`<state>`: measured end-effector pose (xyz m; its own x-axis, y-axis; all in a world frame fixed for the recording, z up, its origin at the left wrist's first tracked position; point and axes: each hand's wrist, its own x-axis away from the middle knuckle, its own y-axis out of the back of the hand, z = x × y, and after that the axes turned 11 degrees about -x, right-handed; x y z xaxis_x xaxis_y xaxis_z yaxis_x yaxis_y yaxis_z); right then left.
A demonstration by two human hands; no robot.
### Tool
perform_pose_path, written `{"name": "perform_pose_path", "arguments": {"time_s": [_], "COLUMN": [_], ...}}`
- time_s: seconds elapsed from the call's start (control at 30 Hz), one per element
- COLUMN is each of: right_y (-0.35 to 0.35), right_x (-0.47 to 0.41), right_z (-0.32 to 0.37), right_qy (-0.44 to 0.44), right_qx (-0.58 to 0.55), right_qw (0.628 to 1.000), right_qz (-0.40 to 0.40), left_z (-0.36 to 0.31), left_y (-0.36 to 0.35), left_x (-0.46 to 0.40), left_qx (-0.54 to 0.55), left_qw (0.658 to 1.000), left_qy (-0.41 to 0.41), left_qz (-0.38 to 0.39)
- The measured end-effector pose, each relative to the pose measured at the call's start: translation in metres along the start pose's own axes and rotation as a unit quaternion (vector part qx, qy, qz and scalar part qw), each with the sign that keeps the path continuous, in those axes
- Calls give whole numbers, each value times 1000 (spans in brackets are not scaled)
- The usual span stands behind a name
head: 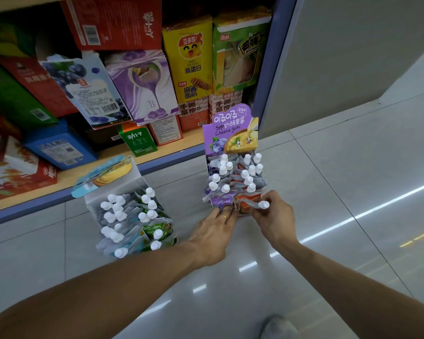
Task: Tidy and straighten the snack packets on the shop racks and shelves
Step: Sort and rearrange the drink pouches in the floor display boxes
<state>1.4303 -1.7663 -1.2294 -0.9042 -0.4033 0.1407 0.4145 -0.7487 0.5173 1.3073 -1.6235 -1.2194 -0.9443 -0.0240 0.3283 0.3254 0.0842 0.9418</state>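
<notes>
A purple display box marked "Sip Cheese jam" stands on the tiled floor, full of spouted pouches with white caps. My right hand pinches an orange pouch by its spout at the box's front right. My left hand lies with straight fingers against the box's front, touching the purple pouch there. A second display box, with a blue and yellow header and green and blue pouches, stands on the floor to the left.
The lowest shelf with a blue edge runs behind both boxes, stacked with leaning snack cartons in red, purple, yellow and green. A blue upright ends the shelf at right. A shoe shows at the bottom.
</notes>
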Motion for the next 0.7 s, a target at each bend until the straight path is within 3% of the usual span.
{"name": "perform_pose_path", "arguments": {"time_s": [0.07,0.2,0.3,0.37,0.47,0.53,0.63,0.7], "right_y": [1,16,21,18,10,5,-3,-6], "right_x": [-1,10,16,14,9,6,5,2], "right_z": [-1,5,10,15,21,26,31,32], "right_qy": [-3,15,66,94,128,122,118,105], "right_qx": [0,-5,7,33,115,149,191,200], "right_qw": [1000,1000,998,995,985,981,974,974], "right_qz": [1,-27,-18,-21,-18,-26,-26,-23], "left_z": [-1,-5,-9,-9,-2,1,2,5], "left_y": [-4,10,14,17,27,34,39,36], "left_x": [-1,-2,-2,-4,-13,-18,-21,-21], "left_qx": [109,293,345,350,331,301,250,248], "left_qw": [991,902,842,822,818,839,887,890], "left_qy": [51,265,381,426,462,449,381,369], "left_qz": [-52,-176,-163,-144,-88,-63,-79,-100]}}
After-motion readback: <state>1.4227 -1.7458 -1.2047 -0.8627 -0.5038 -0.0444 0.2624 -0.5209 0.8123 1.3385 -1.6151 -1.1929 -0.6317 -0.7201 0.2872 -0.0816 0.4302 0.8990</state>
